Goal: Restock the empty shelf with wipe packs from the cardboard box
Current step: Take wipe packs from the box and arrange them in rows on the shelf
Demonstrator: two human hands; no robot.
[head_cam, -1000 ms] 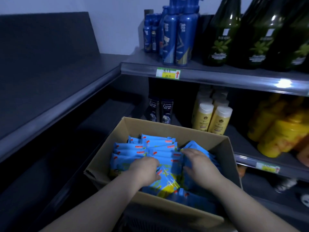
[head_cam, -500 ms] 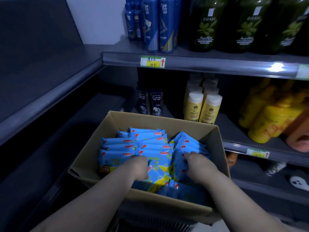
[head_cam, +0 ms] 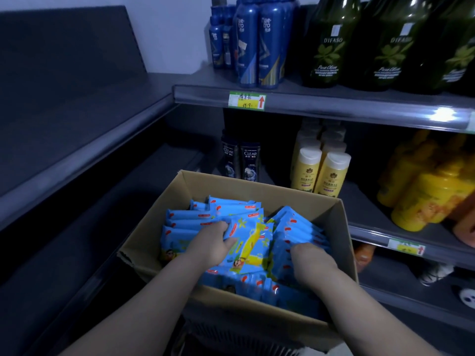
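Note:
An open cardboard box (head_cam: 257, 187) sits low in the middle, packed with several blue wipe packs (head_cam: 200, 217) standing on edge. One blue and yellow pack (head_cam: 253, 242) lies tilted on top between my hands. My left hand (head_cam: 210, 244) has its fingers curled around the left edge of that pack. My right hand (head_cam: 312, 263) is dug into the right-hand row of packs (head_cam: 295, 227), fingers curled down among them and hidden. Dark empty shelves (head_cam: 77, 155) run along the left.
To the right, stocked shelves hold blue bottles (head_cam: 259, 44), dark green bottles (head_cam: 331, 42), two black shampoo bottles (head_cam: 240, 161), cream bottles (head_cam: 321, 170) and yellow bottles (head_cam: 424, 191). A price tag (head_cam: 246, 100) sits on the upper shelf rail.
Both hands have dug deeper into the box. The left hand has curled round the top tilted pack and lifted its edge; the right hand has sunk into the right row.

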